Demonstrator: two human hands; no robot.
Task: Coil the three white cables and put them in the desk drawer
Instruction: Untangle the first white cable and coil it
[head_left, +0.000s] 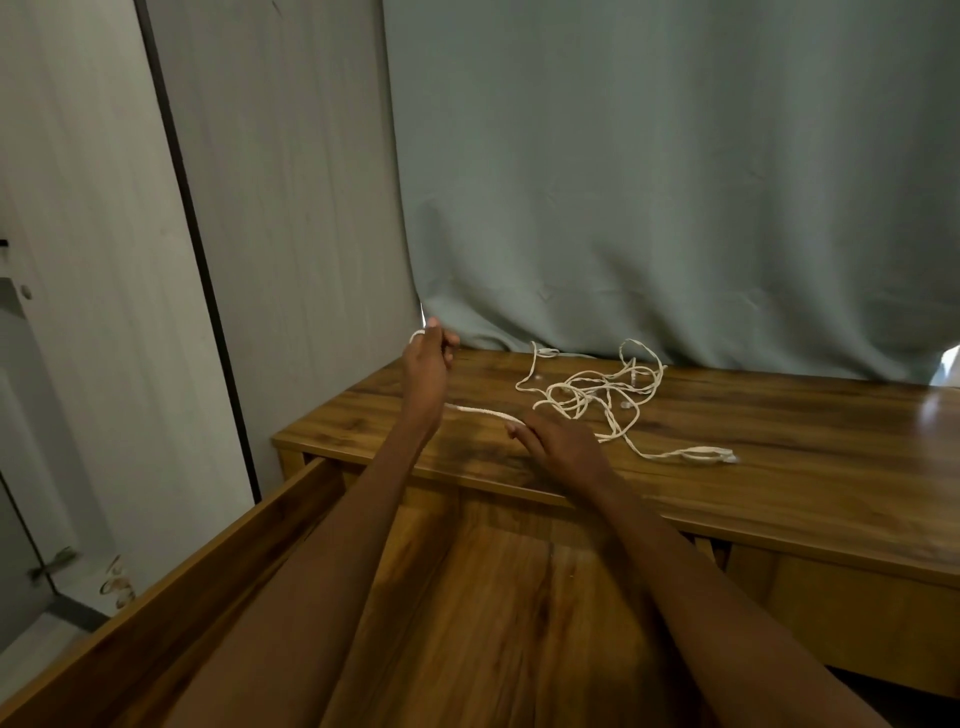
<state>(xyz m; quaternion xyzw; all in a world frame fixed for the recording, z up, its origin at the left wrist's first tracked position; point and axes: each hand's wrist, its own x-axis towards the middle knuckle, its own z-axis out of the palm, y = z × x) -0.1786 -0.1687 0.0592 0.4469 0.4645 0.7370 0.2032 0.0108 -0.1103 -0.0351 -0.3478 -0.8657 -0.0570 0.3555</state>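
White cables (592, 395) lie in a loose tangle on the wooden desk top (779, 457), near its back edge. One strand (480, 412) runs taut from the tangle to the left. My left hand (428, 364) is raised above the desk's left end and grips the end of that strand, a small loop showing at its fingertips. My right hand (556, 439) rests low on the desk and pinches the same strand further along. The desk drawer (291, 519) stands pulled out below my arms, its wooden bottom bare.
A grey-green curtain (675, 182) hangs behind the desk and touches its back edge. A pale wardrobe panel (104, 260) stands at the left, close to the drawer's side. One cable end with a plug (727, 457) lies toward the desk's front.
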